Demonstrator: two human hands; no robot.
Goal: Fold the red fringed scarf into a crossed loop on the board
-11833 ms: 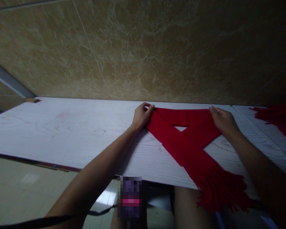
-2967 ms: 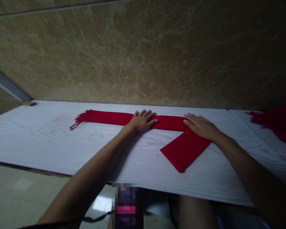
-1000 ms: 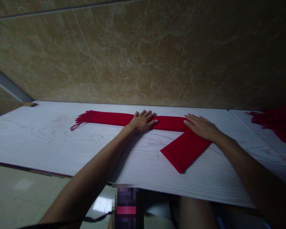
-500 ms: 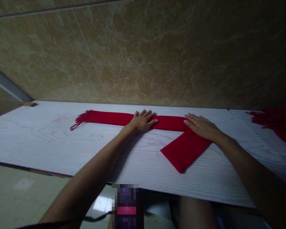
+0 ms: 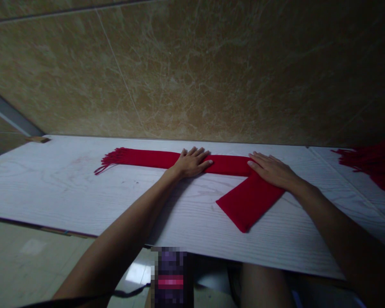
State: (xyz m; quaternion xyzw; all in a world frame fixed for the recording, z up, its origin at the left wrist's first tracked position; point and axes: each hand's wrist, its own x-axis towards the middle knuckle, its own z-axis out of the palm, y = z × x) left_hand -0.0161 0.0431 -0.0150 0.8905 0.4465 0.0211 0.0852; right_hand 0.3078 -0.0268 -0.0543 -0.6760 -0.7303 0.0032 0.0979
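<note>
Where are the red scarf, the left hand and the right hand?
Red scarf [image 5: 229,165], head view: strip between the hands.
Left hand [image 5: 190,165], head view: back of hand.
Right hand [image 5: 272,172], head view: back of hand.

You've got a red scarf [image 5: 231,165]: matt, smooth-looking cloth, stringy fringe. Your tabletop [image 5: 83,188] looks like white woodgrain, low sheen. Wall [image 5: 192,72]: veined, marble-look, fairly smooth. Floor [image 5: 28,256] looks glossy, tiled. Small block [image 5: 37,139] looks wooden.

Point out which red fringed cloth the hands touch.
The long central cloth, beneath the left hand and right hand; the other cloth lies untouched, far right.
</note>
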